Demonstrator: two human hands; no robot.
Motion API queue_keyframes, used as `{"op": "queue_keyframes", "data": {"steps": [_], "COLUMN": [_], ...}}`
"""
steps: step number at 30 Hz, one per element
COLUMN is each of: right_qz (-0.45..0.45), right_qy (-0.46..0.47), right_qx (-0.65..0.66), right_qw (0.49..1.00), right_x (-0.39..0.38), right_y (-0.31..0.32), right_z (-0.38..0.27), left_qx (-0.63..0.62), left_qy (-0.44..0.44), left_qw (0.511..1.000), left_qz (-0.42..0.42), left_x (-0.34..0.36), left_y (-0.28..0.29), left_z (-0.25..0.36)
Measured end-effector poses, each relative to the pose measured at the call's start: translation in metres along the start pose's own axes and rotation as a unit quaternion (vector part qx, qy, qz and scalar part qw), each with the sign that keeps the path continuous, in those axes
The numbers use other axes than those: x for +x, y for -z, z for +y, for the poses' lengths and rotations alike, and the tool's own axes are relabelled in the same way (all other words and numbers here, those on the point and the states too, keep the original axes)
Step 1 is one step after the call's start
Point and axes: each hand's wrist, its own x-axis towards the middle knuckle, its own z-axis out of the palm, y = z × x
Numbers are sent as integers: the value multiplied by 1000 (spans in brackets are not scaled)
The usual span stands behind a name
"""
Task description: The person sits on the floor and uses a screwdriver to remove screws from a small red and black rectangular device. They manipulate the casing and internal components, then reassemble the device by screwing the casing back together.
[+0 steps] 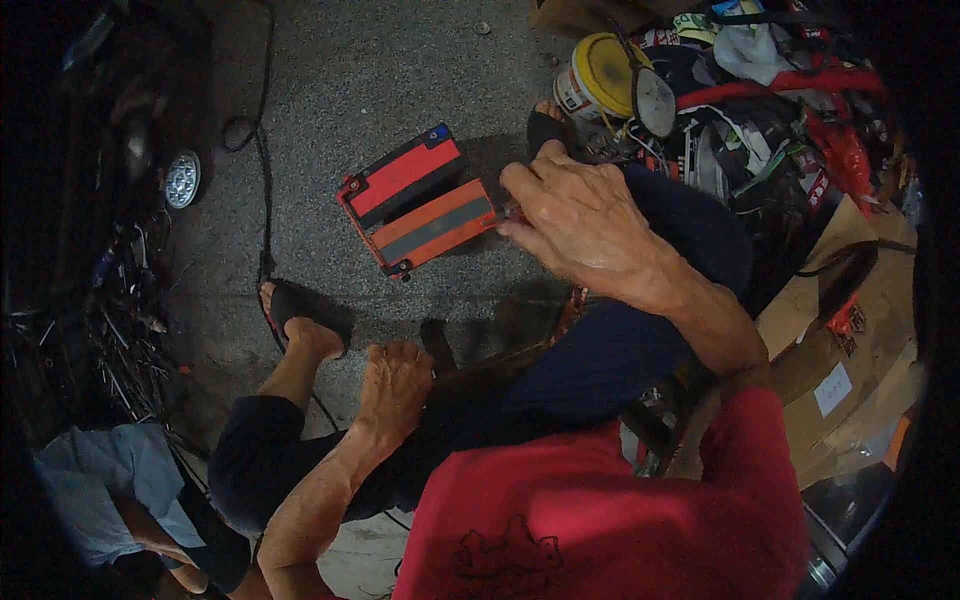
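far left: dark clutter of metal rods and scrap (120,340) along the edge, a round multi-led lamp (182,178) lying near it, and a black cable (262,170) running down the grey gritty floor (380,70); bottom left, another person in a light grey shirt (100,490), partly cut off. the person's own left foot in a black sandal (300,315) is flat on the floor, knee bent, dark navy trousers (600,370). left hand (395,385) rests palm down on a dark seat or block between the legs, fingers curled loosely together over its edge, holding nothing that i can see. ahead on the floor, centre: red and black box-shaped battery (415,198), lying tilted, blue terminal cap at its far corner, orange-and-grey side face turned toward the camera. right hand (575,215) is at the battery's right end, fingers (520,185) bunched and bent, tips touching or pinching something small at that end; can't tell what, it's hidden under the hand. right foot just behind the hand, mostly covered. upper right: yellow-lidded white can (598,78), then a heap of wires, red tubing and plastic parts (770,110). right edge: brown cardboard boxes (850,340) with a white label. wearer's red shirt (600,520) fills the bottom
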Motion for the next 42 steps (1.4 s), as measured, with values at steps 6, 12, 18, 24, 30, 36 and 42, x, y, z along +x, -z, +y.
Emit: {"op": "queue_keyframes", "data": {"steps": [6, 12, 18, 24, 30, 36, 42], "right_qz": [61, 87, 71, 176, 23, 85, 95], "right_qy": [53, 96, 155, 116, 57, 94, 107], "right_qx": [-20, 4, 46, 19, 38, 57, 46], "right_qw": [997, 992, 984, 977, 997, 990, 989], "right_x": [3, -3, 0, -9, -4, -6, -7], "right_y": [-10, -7, -26, -24, -5, -12, -15], "right_z": [6, 8, 19, 23, 14, 18, 19], "left_qx": [-33, -37, -97, -343, -491, -417, -422], "left_qy": [20, 28, 25, -10, 150, 157, 160], "left_qw": [999, 999, 995, 939, 809, 792, 785], "left_qz": [5, -26, -19, 5, 287, 418, 424], "left_x": [-4, 0, -5, 54, 153, 188, 192], "left_y": [-1, -13, -9, -4, -3, -17, -26], "left_z": [-2, -13, -9, -24, -1, 12, 8]}}
